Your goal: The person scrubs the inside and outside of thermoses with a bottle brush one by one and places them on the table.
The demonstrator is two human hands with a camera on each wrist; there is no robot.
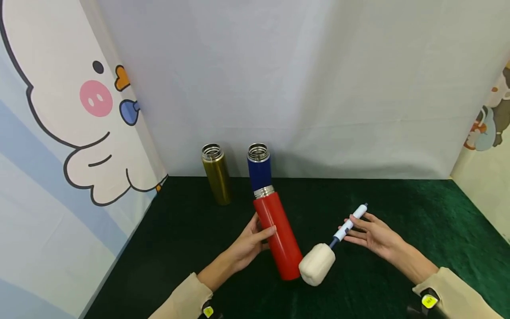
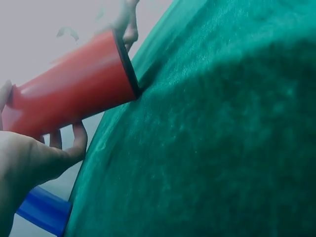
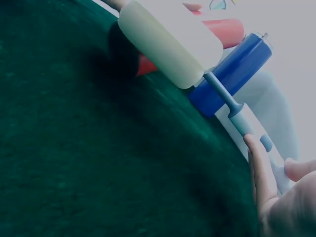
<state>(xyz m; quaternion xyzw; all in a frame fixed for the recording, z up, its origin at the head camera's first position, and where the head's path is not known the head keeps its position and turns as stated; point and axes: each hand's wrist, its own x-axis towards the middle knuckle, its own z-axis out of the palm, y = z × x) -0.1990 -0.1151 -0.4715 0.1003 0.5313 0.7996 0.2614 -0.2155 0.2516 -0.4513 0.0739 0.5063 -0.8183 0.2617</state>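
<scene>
My left hand (image 1: 249,246) grips a red bottle (image 1: 280,237) around its middle. The bottle leans, its steel neck toward the back and uncapped; in the left wrist view its base edge meets or nearly meets the green cloth. My right hand (image 1: 372,235) holds a bottle brush by its pale handle (image 1: 350,223), between thumb and fingers. The brush's white sponge head (image 1: 317,264) points down and left, beside the red bottle's base in the head view. Behind the red bottle's neck stands a blue bottle (image 1: 260,173), also without a lid.
Left of the blue bottle is an open gold bottle (image 1: 217,177), upright near the back edge. Dark green cloth (image 1: 418,212) covers the table. A pale curtain (image 1: 299,88) hangs behind it, and a cartoon-printed sheet (image 1: 48,133) hangs at the left.
</scene>
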